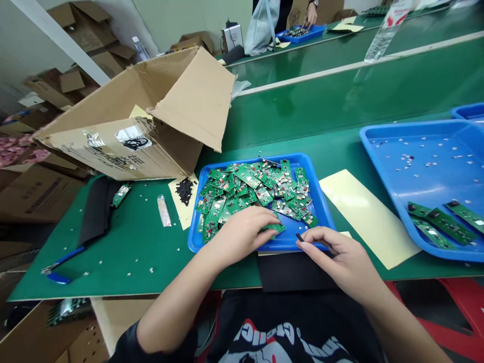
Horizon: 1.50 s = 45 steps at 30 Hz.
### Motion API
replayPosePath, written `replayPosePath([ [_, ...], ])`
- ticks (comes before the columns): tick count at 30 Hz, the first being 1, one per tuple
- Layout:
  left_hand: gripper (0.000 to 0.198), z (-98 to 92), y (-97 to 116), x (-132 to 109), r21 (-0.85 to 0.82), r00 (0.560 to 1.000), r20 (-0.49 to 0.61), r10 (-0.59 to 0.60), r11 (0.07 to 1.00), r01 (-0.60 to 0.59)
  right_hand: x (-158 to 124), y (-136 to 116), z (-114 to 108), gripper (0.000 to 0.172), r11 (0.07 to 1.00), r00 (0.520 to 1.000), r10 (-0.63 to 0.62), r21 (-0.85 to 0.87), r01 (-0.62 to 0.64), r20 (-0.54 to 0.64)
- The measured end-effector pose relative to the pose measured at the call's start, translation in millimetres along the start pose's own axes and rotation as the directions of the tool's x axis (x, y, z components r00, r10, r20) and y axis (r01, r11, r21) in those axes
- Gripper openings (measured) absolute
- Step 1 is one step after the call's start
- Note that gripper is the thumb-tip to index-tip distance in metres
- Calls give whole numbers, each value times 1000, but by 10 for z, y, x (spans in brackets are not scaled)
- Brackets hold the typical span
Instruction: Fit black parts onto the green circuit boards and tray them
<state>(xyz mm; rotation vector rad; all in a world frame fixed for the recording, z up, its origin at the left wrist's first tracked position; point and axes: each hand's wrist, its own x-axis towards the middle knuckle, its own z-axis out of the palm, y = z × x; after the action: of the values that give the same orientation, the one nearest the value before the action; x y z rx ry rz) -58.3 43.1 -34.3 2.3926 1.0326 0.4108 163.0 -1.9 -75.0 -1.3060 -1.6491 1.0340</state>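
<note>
At the blue tray (322, 206), a green circuit board (279, 228) and a black strip (299, 237) are seen at the fingertips.
Left of the tray, black pieces (184, 191) are heaped on yellow paper (186, 220); over the tray's near side, the left hand's (242, 229) thumb and fingers are narrowed about the board, though whether it is gripped cannot be told; at the tray's near right, the strip is pinched between the right hand's (342, 257) thumb and forefinger.

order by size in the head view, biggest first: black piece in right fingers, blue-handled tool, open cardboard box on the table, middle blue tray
1. Open cardboard box
2. Middle blue tray
3. Blue-handled tool
4. Black piece, clearly the smallest
</note>
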Motion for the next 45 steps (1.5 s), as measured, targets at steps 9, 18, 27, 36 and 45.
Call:
replayPosePath([
  [9,20,-148,-145,162,264,940,341,10,959,-106,-74,165,-97,28,994,991,93,74,-86,-100],
  [18,26,-26,-47,487,-353,879,-438,-190,935,26,63,-25,-114,18,998,976,26,69,-11,-217],
  [27,31,150,355,440,-729,884,-204,-421,668,150,148,-324,-283,6,945,955,-232,-273,178,-183],
  [36,56,216,419,314,-818,864,84,-496,461,344,155,-390,-295,6,887,953,-295,-392,245,-73],
  [45,33,167,523,224,-849,889,12,-457,465,251,132,-433,-344,10,753,902,-420,-515,409,101],
])
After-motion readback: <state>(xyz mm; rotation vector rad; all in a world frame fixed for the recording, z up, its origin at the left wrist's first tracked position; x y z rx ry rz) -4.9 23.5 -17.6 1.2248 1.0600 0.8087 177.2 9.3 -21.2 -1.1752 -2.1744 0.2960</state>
